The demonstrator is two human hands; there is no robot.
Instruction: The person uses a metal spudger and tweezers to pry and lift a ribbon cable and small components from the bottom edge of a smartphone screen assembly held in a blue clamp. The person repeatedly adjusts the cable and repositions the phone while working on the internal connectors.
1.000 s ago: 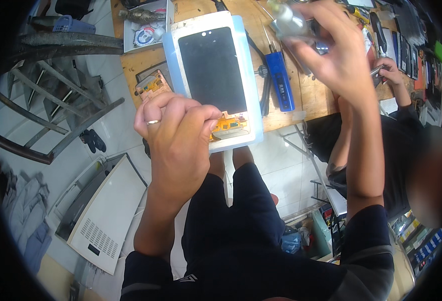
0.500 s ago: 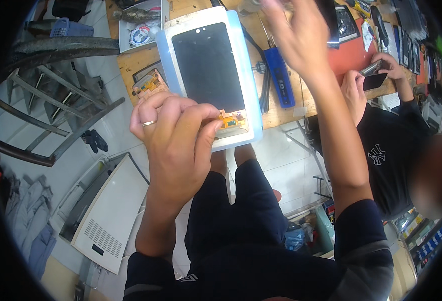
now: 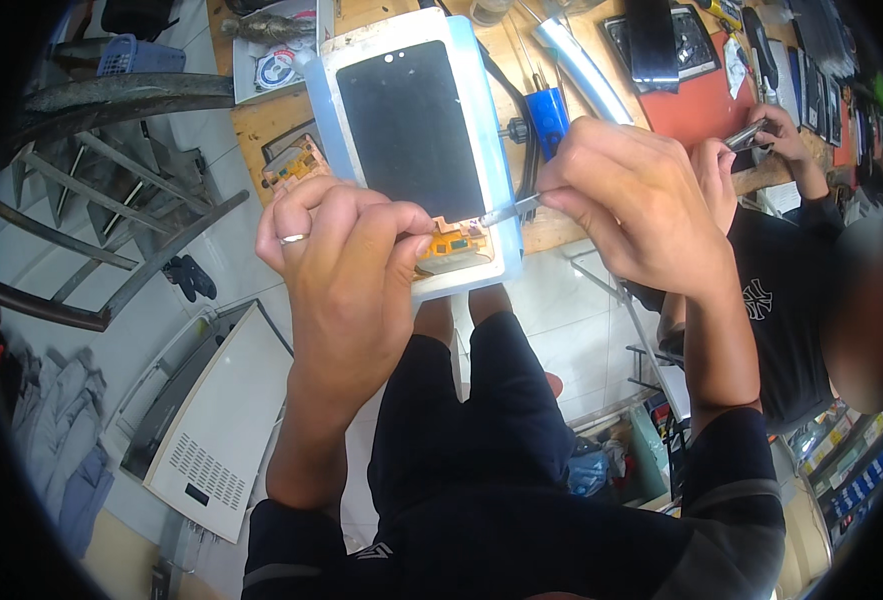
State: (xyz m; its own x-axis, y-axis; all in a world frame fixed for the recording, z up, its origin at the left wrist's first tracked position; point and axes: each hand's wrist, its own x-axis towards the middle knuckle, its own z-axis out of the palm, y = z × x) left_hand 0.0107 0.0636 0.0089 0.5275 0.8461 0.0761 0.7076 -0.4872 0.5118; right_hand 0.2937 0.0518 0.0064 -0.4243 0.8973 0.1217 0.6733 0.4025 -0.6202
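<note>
A phone screen (image 3: pixel 411 135), dark side up, lies on a white plate with a light-blue border (image 3: pixel 505 200) at the table's front edge. From its near end comes an orange-and-copper flex cable (image 3: pixel 453 244). My left hand (image 3: pixel 336 265), with a ring on one finger, pinches the left side of that cable between thumb and forefinger. In my right hand (image 3: pixel 651 205) is a thin silver blade-like tool (image 3: pixel 509 212). Its tip meets the cable's right end near the screen's lower edge. Another copper-and-orange flex piece (image 3: pixel 296 165) lies beyond my left hand.
Behind my right hand is a blue tool (image 3: pixel 547 115), partly hidden. A shiny pale-blue strip (image 3: pixel 586 72) and an open white box (image 3: pixel 306 70) lie farther back. On the right, a co-worker's hands (image 3: pixel 786 135) hold a phone part. A dark metal frame (image 3: pixel 111 180) stands left.
My right hand has come down from the far side of the table and now holds the silver tool against the flex cable. My left hand keeps its pinch. The co-worker's dark panel has tilted.
</note>
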